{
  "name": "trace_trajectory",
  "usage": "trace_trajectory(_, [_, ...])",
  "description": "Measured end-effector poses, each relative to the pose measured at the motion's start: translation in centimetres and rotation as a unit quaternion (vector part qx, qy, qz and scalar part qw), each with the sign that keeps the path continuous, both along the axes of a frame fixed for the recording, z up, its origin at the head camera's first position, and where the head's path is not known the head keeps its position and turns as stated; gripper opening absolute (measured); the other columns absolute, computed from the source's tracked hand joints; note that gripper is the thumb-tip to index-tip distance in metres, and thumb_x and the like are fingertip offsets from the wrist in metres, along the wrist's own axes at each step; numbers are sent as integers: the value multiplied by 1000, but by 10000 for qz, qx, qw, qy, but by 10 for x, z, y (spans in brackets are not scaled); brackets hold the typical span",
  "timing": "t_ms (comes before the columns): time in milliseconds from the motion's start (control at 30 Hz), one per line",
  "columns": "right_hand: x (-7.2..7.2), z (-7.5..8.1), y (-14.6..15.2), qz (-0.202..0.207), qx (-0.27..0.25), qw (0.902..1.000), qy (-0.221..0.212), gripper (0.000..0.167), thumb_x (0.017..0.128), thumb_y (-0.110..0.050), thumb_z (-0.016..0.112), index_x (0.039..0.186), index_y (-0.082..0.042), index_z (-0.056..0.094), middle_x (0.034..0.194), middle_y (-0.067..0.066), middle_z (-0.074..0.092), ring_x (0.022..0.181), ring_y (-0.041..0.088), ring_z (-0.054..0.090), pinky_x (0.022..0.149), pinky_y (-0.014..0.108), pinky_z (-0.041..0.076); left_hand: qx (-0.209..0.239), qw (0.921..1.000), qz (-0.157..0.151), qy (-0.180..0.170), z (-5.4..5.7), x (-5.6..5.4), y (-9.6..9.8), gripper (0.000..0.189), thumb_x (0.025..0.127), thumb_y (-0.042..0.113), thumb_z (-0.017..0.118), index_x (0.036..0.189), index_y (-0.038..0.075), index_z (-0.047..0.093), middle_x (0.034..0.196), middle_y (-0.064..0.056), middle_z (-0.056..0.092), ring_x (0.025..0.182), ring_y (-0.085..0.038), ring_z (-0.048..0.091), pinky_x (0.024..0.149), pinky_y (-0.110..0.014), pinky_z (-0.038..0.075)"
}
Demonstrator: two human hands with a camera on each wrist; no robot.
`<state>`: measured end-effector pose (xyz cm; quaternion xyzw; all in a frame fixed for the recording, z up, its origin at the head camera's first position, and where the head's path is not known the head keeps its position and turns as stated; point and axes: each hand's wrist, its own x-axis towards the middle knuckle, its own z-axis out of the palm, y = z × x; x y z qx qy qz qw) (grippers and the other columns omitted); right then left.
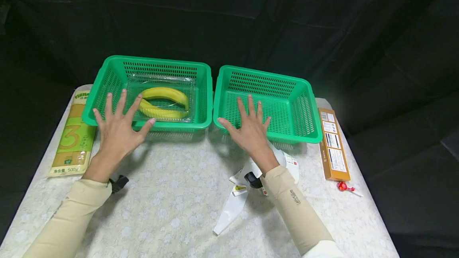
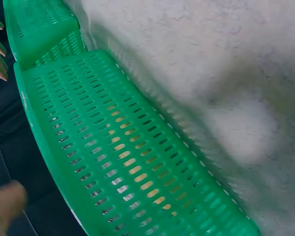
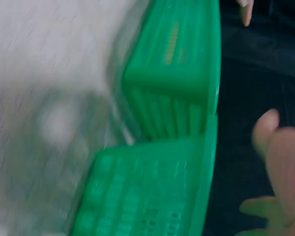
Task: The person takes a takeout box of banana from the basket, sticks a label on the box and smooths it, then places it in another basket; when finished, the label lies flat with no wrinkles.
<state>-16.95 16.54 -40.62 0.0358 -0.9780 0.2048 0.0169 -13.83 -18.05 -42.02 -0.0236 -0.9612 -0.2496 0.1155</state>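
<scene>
My left hand [image 1: 120,130] hovers over the front rim of the left green basket [image 1: 157,59], fingers spread and holding nothing. Inside that basket lies a transparent plastic box [image 1: 192,90] with bananas [image 1: 165,94] showing in it. My right hand [image 1: 251,132], also with fingers spread, is over the front left of the right green basket [image 1: 267,73]. In the left wrist view the slotted side of the left basket [image 2: 88,113] fills the middle, with yellow showing through. A thumb [image 3: 268,128] appears beside the basket rims in the right wrist view.
A yellow-green 500 g packet [image 1: 73,138] lies left of the baskets. On the right are a long orange box [image 1: 333,144] and a red-wrapped lollipop [image 1: 343,186]. Beneath my right forearm lies a curled white strip [image 1: 231,212] with labels. Black cloth [image 1: 229,19] hangs behind the table.
</scene>
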Motion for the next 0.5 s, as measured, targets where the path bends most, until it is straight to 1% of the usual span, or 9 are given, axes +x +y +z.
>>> trace_trajectory(67, [-1, 3, -6, 80, -399, 9987, 295, 81, 94, -66, 54, 157, -19, 36, 170, 9, 16, 157, 39, 12, 121, 71, 14, 315, 9992, 148, 207, 2, -1, -1, 71, 98, 44, 58, 158, 17, 34, 165, -24, 24, 155, -49, 8, 118, -77, 3])
trace_trajectory(133, [-3, 7, -12, 195, -873, 9941, 612, 62, 97, -48, 63, 144, -8, 54, 162, 15, 35, 151, 40, 29, 122, 63, 23, 700, 9961, 292, 451, 3, -2, -3, 63, 99, 32, 60, 154, 9, 40, 158, -29, 36, 151, -50, 22, 121, -69, 14])
trace_trajectory(167, [-5, 9, -14, 254, -1110, 9907, 743, 52, 97, -40, 65, 136, -5, 61, 157, 17, 44, 147, 39, 35, 121, 59, 27, 861, 9943, 353, 530, 4, -3, -4, 60, 99, 28, 59, 152, 6, 42, 154, -30, 41, 147, -50, 29, 121, -66, 19])
trace_trajectory(200, [-7, 10, -17, 310, -1301, 9873, 862, 43, 98, -34, 66, 127, -3, 67, 149, 18, 52, 142, 38, 44, 118, 55, 34, 1000, 9923, 404, 606, 5, -3, -4, 57, 100, 24, 59, 150, 4, 45, 150, -31, 45, 144, -51, 35, 119, -65, 24])
trace_trajectory(267, [-11, 12, -23, 378, -1657, 9808, 959, 29, 98, -24, 67, 116, -2, 72, 134, 17, 65, 129, 36, 56, 111, 50, 44, 1236, 9887, 490, 700, 5, -5, -6, 51, 100, 20, 58, 147, 2, 49, 142, -32, 54, 134, -51, 47, 113, -63, 34])
trace_trajectory(333, [-14, 15, -28, 393, -1957, 9763, 833, 23, 98, -18, 66, 113, -3, 74, 122, 14, 71, 118, 32, 64, 103, 46, 51, 1392, 9859, 574, 731, 5, -7, -7, 47, 100, 17, 56, 145, 2, 52, 133, -32, 60, 124, -50, 55, 105, -63, 40])
trace_trajectory(400, [-16, 18, -33, 421, -2167, 9736, 578, 21, 99, -16, 65, 113, -4, 74, 114, 12, 74, 109, 29, 68, 95, 42, 56, 1534, 9826, 655, 816, 4, -9, -9, 44, 100, 13, 56, 141, 1, 55, 121, -31, 66, 113, -49, 60, 97, -63, 44])
trace_trajectory(500, [-17, 24, -43, 485, -2361, 9705, 87, 23, 100, -17, 63, 117, -7, 74, 112, 11, 75, 107, 27, 69, 93, 42, 57, 1677, 9777, 808, 973, 3, -12, -14, 39, 97, 5, 56, 135, 0, 61, 105, -28, 69, 99, -43, 63, 87, -54, 46])
